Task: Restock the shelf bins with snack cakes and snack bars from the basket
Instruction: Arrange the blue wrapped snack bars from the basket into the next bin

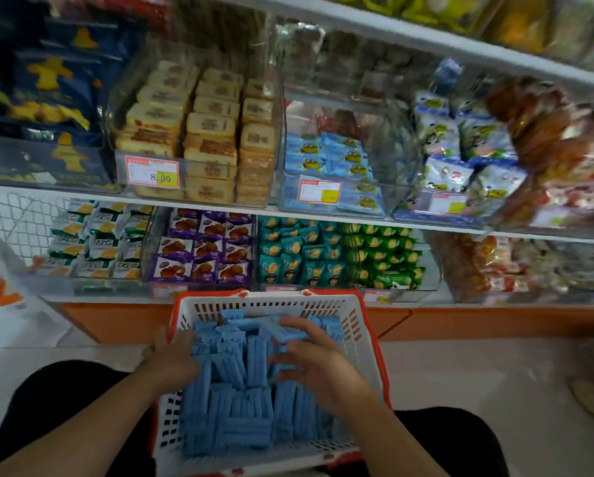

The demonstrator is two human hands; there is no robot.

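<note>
Blue wrapped snack bars point(230, 401) fill the white plastic basket with the red rim and handles point(364, 342), which sits on our lap, between our dark-clothed knees, right below the front edge of the lowest shelf. Our left hand point(173, 356) lies against the left side of the heap, fingers pressed into the bars, though we cannot tell whether it has actually closed on any of them. Our right hand point(318, 363) rests on top of the pile toward the right, its fingers point(294, 327) spread and curled over several bars at the far end of the basket; it looks like a loose gathering hold and not a firm clamp. On the middle shelf straight ahead stands a clear plastic bin point(326, 197) holding blue-wrapped snack cakes with yellow print point(337, 156), only partly filled, with a red-framed price label on its front. Just to its left is a clear bin of tan sandwich cakes point(202, 132), packed full, carrying a yellow price tag reading 8.00 point(152, 172). Below, purple-wrapped cakes point(202, 251) and teal packets point(299, 254) sit in neighbouring bins, with green packets point(380, 254) further right
</note>
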